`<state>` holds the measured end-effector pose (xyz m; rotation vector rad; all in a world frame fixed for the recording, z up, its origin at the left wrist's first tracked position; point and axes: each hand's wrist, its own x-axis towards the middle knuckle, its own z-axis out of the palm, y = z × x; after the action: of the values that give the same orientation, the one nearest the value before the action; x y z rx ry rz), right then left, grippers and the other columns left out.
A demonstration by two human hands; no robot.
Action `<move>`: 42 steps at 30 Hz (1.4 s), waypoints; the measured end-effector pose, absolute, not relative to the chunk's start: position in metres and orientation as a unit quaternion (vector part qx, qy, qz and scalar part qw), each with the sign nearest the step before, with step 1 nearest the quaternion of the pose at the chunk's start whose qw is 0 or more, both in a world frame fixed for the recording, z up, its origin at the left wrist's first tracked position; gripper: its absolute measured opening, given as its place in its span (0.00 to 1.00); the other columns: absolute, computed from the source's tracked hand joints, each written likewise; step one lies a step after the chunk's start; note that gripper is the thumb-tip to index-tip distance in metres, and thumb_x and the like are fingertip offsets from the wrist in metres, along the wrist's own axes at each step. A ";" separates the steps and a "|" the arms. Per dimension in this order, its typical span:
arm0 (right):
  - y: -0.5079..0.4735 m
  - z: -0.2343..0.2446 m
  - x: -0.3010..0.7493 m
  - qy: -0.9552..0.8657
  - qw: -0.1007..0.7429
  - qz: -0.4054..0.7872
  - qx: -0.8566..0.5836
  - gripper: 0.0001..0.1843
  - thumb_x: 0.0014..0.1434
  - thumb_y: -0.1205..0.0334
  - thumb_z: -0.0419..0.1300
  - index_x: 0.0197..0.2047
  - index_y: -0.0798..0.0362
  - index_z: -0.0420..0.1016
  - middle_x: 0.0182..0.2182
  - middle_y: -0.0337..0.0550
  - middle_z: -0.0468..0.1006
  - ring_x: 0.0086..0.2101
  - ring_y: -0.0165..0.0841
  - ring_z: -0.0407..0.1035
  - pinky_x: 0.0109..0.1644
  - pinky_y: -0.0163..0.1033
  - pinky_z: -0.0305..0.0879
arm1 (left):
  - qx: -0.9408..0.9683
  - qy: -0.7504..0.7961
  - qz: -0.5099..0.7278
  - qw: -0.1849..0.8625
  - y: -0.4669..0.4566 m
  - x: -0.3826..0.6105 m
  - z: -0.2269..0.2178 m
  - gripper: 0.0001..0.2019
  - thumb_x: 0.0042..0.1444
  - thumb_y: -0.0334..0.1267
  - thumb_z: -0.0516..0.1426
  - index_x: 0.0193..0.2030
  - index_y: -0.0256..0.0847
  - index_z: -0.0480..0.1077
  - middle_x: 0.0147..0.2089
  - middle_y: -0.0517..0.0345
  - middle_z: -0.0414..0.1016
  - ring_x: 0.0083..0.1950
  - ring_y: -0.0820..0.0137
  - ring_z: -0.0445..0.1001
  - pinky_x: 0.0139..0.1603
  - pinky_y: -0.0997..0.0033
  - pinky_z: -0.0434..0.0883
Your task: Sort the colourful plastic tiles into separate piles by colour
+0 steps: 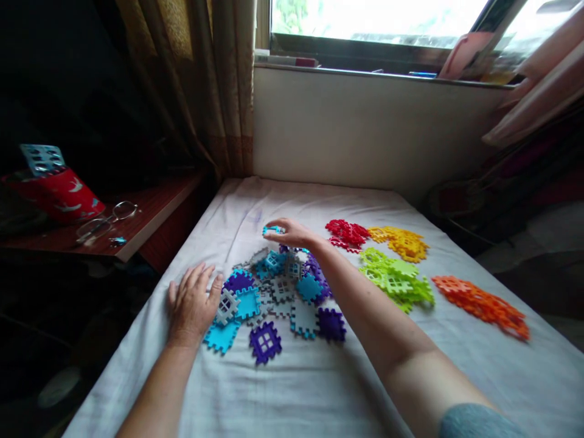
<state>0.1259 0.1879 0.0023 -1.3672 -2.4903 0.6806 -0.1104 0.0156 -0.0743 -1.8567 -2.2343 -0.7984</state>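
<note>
My right hand [292,232] reaches over the far side of a mixed pile and pinches a light blue interlocking tile [272,230]. My left hand [192,299] lies flat on the sheet at the pile's left edge, its fingers stretched out and nothing in them. Beside its thumb are a grey window tile [227,306] and a light blue tile [222,336]. Purple, grey and light blue notched tiles overlap in the pile. A purple window tile [265,343] lies nearest to me, with a solid purple tile [331,325] to its right.
Sorted heaps of red tiles [347,234], yellow tiles [404,242], green tiles [396,280] and orange tiles [481,304] lie to the right on the white sheet [319,389]. At left, a wooden table [159,207] holds eyeglasses [107,222] and a red container [59,193]. A wall and window stand behind.
</note>
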 end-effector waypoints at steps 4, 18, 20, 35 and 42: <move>0.195 -0.015 0.145 -0.740 0.090 0.157 -0.648 0.32 0.64 0.40 0.56 0.67 0.41 0.65 0.67 0.49 0.64 0.65 0.48 0.58 0.64 0.58 0.59 | -0.662 -0.701 -0.261 0.043 0.014 -0.109 -0.072 0.25 0.65 0.50 0.45 0.58 0.41 0.73 0.62 0.46 0.73 0.68 0.49 0.64 0.69 0.36 0.49; 0.096 -0.022 0.200 -0.743 0.280 0.216 -0.568 0.20 0.66 0.56 0.57 0.60 0.48 0.74 0.58 0.46 0.76 0.58 0.36 0.69 0.63 0.45 0.63 | -0.736 -0.622 -0.267 0.001 0.014 -0.111 -0.073 0.28 0.64 0.56 0.43 0.56 0.44 0.74 0.57 0.49 0.78 0.62 0.58 0.72 0.72 0.47 0.51; 0.076 -0.035 0.216 -0.701 0.291 0.186 -0.624 0.20 0.64 0.59 0.58 0.58 0.53 0.75 0.58 0.51 0.76 0.59 0.39 0.68 0.65 0.48 0.61 | -0.734 -0.623 -0.270 -0.012 0.013 -0.109 -0.071 0.29 0.63 0.57 0.42 0.57 0.43 0.74 0.58 0.48 0.78 0.62 0.58 0.73 0.72 0.47 0.52; -0.047 -0.057 0.250 -0.736 0.326 0.131 -0.578 0.12 0.60 0.57 0.62 0.46 0.48 0.81 0.45 0.46 0.80 0.47 0.38 0.73 0.54 0.43 0.68 | -0.753 -0.620 -0.213 0.052 -0.075 -0.016 -0.069 0.33 0.55 0.53 0.60 0.67 0.47 0.64 0.75 0.41 0.53 0.75 0.47 0.49 0.72 0.36 0.44; -0.074 -0.048 0.231 -0.806 0.205 0.073 -0.551 0.13 0.57 0.51 0.66 0.43 0.47 0.82 0.45 0.47 0.78 0.48 0.41 0.69 0.55 0.45 0.64 | -0.758 -0.605 -0.234 0.065 -0.080 -0.002 -0.072 0.21 0.59 0.46 0.56 0.58 0.47 0.73 0.69 0.45 0.64 0.72 0.51 0.58 0.72 0.38 0.48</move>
<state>0.2310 -0.0738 -0.0480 -1.5349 -2.2461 0.2027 -0.0023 -0.0797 -0.0720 -2.2881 -1.8271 -0.7051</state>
